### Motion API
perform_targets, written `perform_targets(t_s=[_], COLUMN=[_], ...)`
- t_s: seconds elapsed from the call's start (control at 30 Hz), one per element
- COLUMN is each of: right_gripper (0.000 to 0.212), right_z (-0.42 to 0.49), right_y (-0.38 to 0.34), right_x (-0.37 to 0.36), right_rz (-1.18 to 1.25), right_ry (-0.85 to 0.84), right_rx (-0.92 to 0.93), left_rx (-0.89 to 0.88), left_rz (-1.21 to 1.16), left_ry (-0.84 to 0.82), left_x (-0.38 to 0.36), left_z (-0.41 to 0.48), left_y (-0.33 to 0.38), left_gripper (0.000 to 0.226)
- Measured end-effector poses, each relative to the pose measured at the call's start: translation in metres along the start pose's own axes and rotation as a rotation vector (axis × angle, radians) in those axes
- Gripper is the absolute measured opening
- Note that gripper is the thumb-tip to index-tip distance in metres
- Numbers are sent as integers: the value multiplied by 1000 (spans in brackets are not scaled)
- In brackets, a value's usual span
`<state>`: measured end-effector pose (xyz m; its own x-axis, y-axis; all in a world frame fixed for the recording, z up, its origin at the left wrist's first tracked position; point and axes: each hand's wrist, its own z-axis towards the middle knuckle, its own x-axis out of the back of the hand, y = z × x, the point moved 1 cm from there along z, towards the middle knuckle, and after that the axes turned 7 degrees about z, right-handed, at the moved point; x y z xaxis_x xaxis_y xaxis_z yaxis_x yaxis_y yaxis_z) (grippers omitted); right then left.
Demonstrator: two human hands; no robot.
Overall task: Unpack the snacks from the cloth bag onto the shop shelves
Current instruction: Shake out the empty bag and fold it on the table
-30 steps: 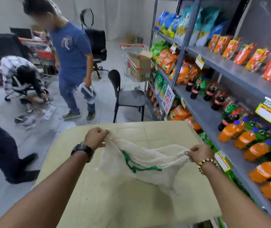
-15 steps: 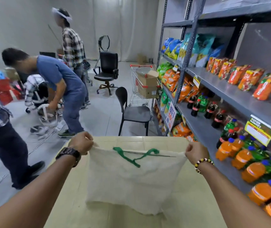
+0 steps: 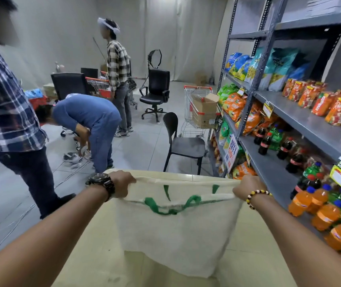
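Observation:
A white cloth bag (image 3: 175,235) with green handles hangs flat above the cream table (image 3: 103,255), its mouth stretched wide between my hands. My left hand (image 3: 122,183) grips the bag's top left corner; a dark watch is on that wrist. My right hand (image 3: 246,187), with a beaded bracelet, grips the top right corner. The bag looks limp, with no bulge in it. Grey shop shelves (image 3: 302,117) run along the right, holding red snack packs (image 3: 318,102), orange snack bags (image 3: 235,104) and blue bags (image 3: 237,65).
Orange soda bottles (image 3: 320,214) and cola bottles (image 3: 266,141) fill the shelf beside my right arm. A black chair (image 3: 184,141) and a shopping cart (image 3: 200,108) with a box stand past the table. Three people stand or bend at the left.
The bag went from crumpled on the table to lifted and stretched flat between my hands. The view has tilted up, and the person in blue has bent down.

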<state>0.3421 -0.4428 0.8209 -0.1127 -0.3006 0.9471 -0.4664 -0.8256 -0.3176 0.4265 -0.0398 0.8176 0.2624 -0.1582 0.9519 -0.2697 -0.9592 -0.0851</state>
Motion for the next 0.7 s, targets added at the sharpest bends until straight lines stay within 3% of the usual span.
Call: perform_targets(t_s=[0.1,0.23,0.43,0.7], right_gripper=[26,10,37,35], right_z=[7,18,50,94], right_y=[-3,-14,-46,-98], right_x=[-4,-11,12,76], right_rz=[-67,-209,-219,-137], right_ry=[46,25,67,311], right_rx=[26,83,148,202], left_rx=[85,189,17,-52], left_rz=[-85,-5,70,50], left_ry=[150,249,222,443], left_x=[6,20,47,124], left_z=[4,11,45,90], left_y=[-9,-14,-23,-22], left_gripper=[19,15,53,95])
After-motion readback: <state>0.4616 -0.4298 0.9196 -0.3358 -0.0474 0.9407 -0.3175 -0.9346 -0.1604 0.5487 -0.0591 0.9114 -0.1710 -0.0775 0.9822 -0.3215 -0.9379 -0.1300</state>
